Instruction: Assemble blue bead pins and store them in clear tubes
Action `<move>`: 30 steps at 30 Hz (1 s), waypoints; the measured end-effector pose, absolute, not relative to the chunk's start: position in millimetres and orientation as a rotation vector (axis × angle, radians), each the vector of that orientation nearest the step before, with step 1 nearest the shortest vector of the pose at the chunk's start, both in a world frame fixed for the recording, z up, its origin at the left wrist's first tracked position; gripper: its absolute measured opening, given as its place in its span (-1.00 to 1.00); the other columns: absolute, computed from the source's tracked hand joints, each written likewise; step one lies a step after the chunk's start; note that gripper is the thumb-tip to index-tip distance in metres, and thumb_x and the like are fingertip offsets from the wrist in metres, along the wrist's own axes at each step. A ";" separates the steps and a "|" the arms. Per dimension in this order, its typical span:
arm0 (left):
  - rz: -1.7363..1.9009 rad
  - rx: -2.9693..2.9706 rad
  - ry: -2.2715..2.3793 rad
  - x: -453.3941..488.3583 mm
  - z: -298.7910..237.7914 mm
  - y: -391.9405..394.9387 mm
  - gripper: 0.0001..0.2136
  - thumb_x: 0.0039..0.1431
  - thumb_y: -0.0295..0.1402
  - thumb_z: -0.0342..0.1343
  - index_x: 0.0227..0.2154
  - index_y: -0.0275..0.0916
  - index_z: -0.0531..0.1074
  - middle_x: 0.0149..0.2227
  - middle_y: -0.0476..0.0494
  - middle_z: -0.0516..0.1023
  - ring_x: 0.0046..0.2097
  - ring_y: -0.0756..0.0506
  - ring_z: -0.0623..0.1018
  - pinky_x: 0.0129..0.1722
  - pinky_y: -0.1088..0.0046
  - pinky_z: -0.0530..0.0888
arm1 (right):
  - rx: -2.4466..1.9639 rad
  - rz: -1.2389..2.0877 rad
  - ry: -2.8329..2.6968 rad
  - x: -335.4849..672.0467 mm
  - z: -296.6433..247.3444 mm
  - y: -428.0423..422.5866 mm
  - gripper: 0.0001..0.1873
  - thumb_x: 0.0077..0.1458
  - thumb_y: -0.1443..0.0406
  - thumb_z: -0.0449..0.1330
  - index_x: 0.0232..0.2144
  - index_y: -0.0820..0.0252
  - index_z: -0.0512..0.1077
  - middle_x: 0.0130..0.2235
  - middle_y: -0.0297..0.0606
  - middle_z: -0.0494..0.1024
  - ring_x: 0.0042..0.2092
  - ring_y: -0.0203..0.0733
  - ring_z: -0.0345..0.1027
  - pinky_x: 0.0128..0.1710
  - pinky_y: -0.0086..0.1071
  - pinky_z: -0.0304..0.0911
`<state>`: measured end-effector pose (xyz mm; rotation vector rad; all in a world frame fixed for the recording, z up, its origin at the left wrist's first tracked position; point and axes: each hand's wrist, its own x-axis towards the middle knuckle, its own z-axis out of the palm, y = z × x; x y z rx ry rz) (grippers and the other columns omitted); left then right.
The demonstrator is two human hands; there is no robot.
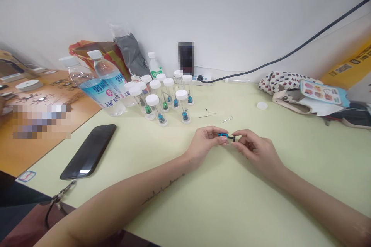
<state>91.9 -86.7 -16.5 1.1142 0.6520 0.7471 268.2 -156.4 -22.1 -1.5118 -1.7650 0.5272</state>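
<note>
Between the fingertips of my left hand [204,141] is a small blue plastic piece [223,135], pinched near the middle of the table. A black part with a round end [233,138] sticks out of its right side. My right hand [256,148] pinches that black end with thumb and forefinger. Just beyond my hands lie two thin bent metal wires, one longer [208,115] and one shorter [227,119]. Several clear tubes with white caps [181,95] stand to the far left of my hands, with blue or green pieces and wires inside.
A black phone [88,152] lies at the left, its strap over the table edge. Water bottles [110,81] stand behind it. A loose white cap [262,105], a patterned pouch [285,81] and a power strip [203,82] with a black cable lie farther back.
</note>
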 end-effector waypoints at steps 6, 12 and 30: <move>0.749 1.107 0.653 91.7 -16.4 -86.7 -0.72 -0.11 -0.36 0.27 -0.29 -0.36 0.48 -0.32 -0.22 0.54 -0.35 -0.03 0.49 -0.22 0.36 0.39 | -1.527 0.526 -1.751 266.9 -20.5 -157.2 -0.75 0.14 0.13 0.04 -0.17 0.10 0.28 -0.55 -0.41 0.36 -0.57 -0.33 0.16 -0.57 -0.48 0.10; 0.745 1.110 0.657 91.8 -16.2 -86.7 -0.71 -0.13 -0.35 0.27 -0.29 -0.36 0.49 -0.32 -0.22 0.54 -0.35 -0.03 0.49 -0.23 0.36 0.38 | -1.527 0.511 -1.760 266.8 -20.4 -156.5 -0.79 0.14 0.15 0.06 -0.21 0.11 0.29 -0.57 -0.44 0.33 -0.58 -0.36 0.12 -0.57 -0.48 0.07; 0.738 1.114 0.646 90.8 -16.3 -86.6 -0.69 -0.12 -0.33 0.28 -0.28 -0.35 0.48 -0.34 -0.20 0.54 -0.34 -0.04 0.50 -0.20 0.34 0.39 | -1.531 0.495 -1.769 266.8 -20.0 -157.3 -0.77 0.15 0.13 0.05 -0.20 0.11 0.30 -0.56 -0.41 0.35 -0.57 -0.34 0.14 -0.58 -0.47 0.08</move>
